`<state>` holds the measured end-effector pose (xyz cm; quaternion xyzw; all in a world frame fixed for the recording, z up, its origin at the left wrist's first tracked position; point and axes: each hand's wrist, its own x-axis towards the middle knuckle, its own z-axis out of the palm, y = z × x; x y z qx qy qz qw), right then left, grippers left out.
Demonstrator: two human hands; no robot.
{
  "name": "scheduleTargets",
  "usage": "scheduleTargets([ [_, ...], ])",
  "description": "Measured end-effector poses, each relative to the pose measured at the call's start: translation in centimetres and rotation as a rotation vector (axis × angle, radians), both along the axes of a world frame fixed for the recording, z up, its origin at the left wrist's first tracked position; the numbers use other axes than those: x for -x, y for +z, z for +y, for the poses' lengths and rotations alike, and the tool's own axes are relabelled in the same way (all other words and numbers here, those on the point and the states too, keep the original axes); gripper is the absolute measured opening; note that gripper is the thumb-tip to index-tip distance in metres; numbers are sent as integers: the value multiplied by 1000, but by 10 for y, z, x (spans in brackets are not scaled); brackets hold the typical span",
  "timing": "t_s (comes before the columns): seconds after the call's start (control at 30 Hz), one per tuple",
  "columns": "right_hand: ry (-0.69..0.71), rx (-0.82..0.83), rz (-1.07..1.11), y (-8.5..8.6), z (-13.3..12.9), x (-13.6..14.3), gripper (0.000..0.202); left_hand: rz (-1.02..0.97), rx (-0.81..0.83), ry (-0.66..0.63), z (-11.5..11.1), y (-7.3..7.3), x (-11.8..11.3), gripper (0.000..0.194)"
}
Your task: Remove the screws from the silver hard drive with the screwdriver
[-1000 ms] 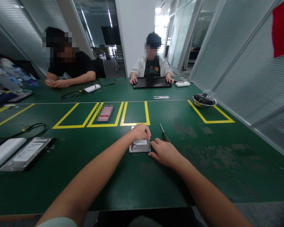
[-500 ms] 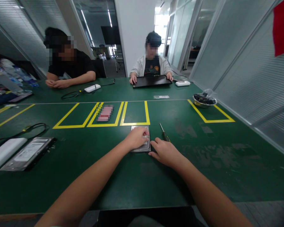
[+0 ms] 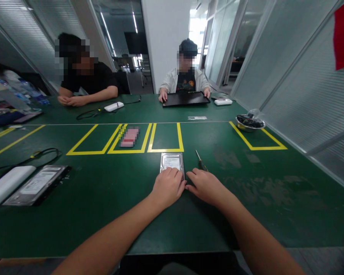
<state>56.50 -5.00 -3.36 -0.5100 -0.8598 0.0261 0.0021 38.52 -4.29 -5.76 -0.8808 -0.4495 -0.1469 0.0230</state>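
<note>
A silver hard drive with a white label lies on the green table in front of me. My left hand rests over its near end, fingers together and bent on its edge; what the fingertips grip is hidden. Just right of the drive, my right hand lies on its side on the table, thumb and index finger apart near the drive's right edge, with nothing visible between them. Beyond the right hand lies a screwdriver, its metal tip pointing away from me.
On the left are another hard drive, a white power bank and a black cable. Yellow tape marks areas ahead, one holding a pink phone. A metal bowl stands right. Two people sit opposite, one holding a black panel.
My left hand has moved from the middle of the drive down to its near end, uncovering the label. My right hand stays beside the drive. The whole view has shifted slightly.
</note>
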Motion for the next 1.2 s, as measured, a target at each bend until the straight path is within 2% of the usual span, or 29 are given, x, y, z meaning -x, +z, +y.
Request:
scheduleTargets([
  [0.2,-7,-31,-24,5,-3,-1,16,1,-30,41,1,1,-3,19],
  [0.53,-75,-88,-59,6,3,-15,7,20,-62,26,8,-2,-3,26],
  [0.8,-104,-56,-4,15,4,-25,13,7,-49,27,7,-2,-5,35],
  [1.2,-144,5,30,15,3,-36,21,-27,-29,26,7,-6,-7,45],
])
